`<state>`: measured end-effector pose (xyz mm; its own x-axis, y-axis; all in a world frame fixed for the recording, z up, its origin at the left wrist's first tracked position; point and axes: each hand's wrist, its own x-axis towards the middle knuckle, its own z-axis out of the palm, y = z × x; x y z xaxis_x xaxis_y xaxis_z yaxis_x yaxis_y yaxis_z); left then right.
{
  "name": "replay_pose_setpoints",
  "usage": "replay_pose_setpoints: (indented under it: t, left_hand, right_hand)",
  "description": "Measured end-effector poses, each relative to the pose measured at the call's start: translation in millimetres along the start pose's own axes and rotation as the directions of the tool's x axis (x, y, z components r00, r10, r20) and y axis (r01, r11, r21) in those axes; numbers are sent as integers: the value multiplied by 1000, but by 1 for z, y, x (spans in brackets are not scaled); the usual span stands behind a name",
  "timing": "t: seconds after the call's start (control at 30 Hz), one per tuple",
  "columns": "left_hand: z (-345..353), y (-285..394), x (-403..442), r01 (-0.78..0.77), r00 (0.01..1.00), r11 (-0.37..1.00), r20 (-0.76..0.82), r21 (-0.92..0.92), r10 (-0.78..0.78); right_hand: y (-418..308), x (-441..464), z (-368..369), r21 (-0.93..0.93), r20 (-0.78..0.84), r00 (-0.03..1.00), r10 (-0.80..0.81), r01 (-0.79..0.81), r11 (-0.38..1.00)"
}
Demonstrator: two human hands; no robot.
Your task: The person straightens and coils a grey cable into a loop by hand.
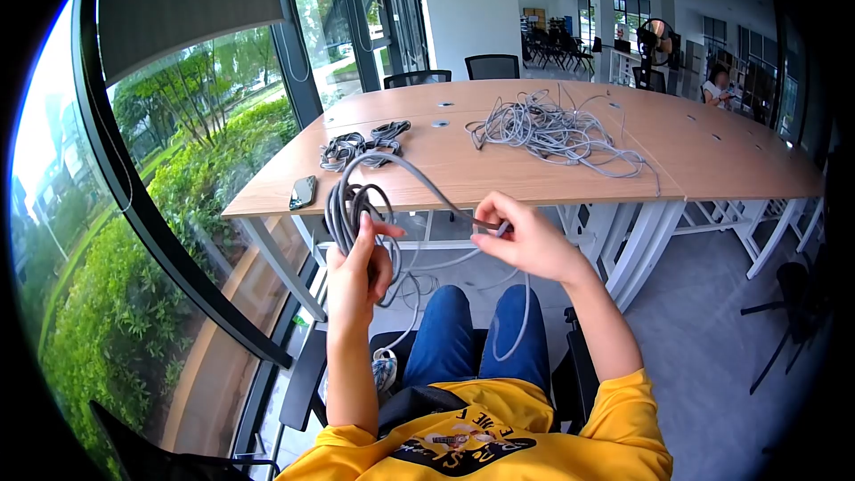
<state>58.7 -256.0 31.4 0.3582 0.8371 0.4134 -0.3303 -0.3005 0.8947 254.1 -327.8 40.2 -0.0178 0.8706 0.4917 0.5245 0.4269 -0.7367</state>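
Note:
My left hand [358, 272] is closed around a coil of grey cable [337, 214], held upright in front of the table edge. A length of the same cable arches from the coil across to my right hand [530, 236], which pinches it between thumb and fingers. Below the hands, loose cable hangs in a loop over my lap and down towards the floor. On the table behind, several small bundles of coiled cable [361, 147] lie together at the left. A large tangled heap of grey cable [557, 129] spreads across the table's middle.
A phone [304, 192] lies near the left front edge of the wooden table [445, 183]. Black chairs [492, 67] stand behind it. Tall windows run along the left. A fan [656, 40] and a seated person [718, 89] are at the back right.

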Motion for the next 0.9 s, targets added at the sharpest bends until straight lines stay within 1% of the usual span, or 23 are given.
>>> replay_pose_setpoints:
  t: [0.03, 0.07, 0.13, 0.17, 0.2, 0.27, 0.33, 0.4, 0.43, 0.5, 0.53, 0.6, 0.63, 0.67, 0.7, 0.73, 0.77, 0.8, 0.83, 0.87, 0.9]
  left_hand:
    - [3, -5, 2, -39, 999, 999, -14, 10, 39]
    - [7, -8, 2, -16, 1000, 999, 3, 33, 16]
    - [14, -12, -1, 73, 989, 995, 138, -74, -62]
    - [19, -12, -3, 115, 977, 986, 192, -121, -90]
    - [24, -15, -4, 127, 965, 987, 240, -95, -101]
    - [33, -15, -8, 54, 976, 995, 204, 84, -71]
    - [31, -16, -7, 109, 981, 986, 177, -129, -85]
    - [21, -18, -5, 166, 954, 972, 278, -169, -115]
    - [21, -18, -5, 168, 954, 972, 277, -166, -117]
    - [26, -17, -6, 110, 922, 992, 380, -56, -81]
    - [28, -24, -5, 126, 932, 992, 345, -13, -114]
    - [30, -20, -6, 179, 916, 984, 366, -15, -161]
    - [31, -20, -6, 178, 917, 984, 366, -16, -160]
    - [33, -21, -8, 153, 943, 988, 303, -37, -135]
    - [34, -22, -9, 132, 965, 990, 237, -55, -116]
    - [33, -24, -6, 51, 990, 997, 135, -53, -43]
    - [30, -24, -2, 75, 995, 993, 69, -89, -69]
    - [24, -23, 2, 94, 996, 988, 5, -126, -94]
    - [19, -22, 4, 52, 998, 988, -38, -148, -59]
    - [13, -20, 5, 32, 998, 986, -39, -164, -39]
    - [10, -20, 6, 11, 999, 987, -38, -159, -17]
  right_hand:
    - [0, 2, 5, -107, -9, 999, -44, 43, 993]
    - [0, 3, 10, -108, -11, 999, -45, 43, 993]
    - [0, 5, 21, -184, 6, 1000, -29, 30, 982]
    - [5, 7, 26, -217, 28, 997, -75, 80, 973]
    - [9, 9, 33, -217, 30, 997, -75, 80, 973]
    - [14, 10, 43, -231, -58, 987, -149, 132, 964]
    - [18, 10, 38, -249, -31, 993, -117, 106, 963]
    - [15, 11, 35, -216, 23, 1000, 13, -8, 976]
    - [17, 11, 37, -213, 23, 1000, 14, -9, 977]
    - [24, 12, 41, -281, 22, 995, -94, 96, 955]
    - [23, 11, 41, -282, 21, 995, -94, 96, 955]
    - [13, 8, 41, -119, 44, 996, 72, -66, 991]
    - [3, 7, 36, -195, 91, 994, 54, -36, 980]
    - [5, 8, 35, -196, 92, 994, 55, -36, 980]
    - [9, 7, 35, -194, 117, 993, -8, 31, 981]
    - [10, 6, 34, -189, 141, 987, -73, 99, 977]
    - [7, 4, 29, -114, 202, 977, -74, 99, 989]
    - [11, 3, 24, -115, 199, 977, -76, 100, 988]
    - [16, 3, 19, 148, 290, 957, -6, -39, 988]
    - [20, 3, 15, 385, 395, 918, 34, -199, 901]
    - [13, 2, 9, 466, 473, 872, 128, -371, 803]
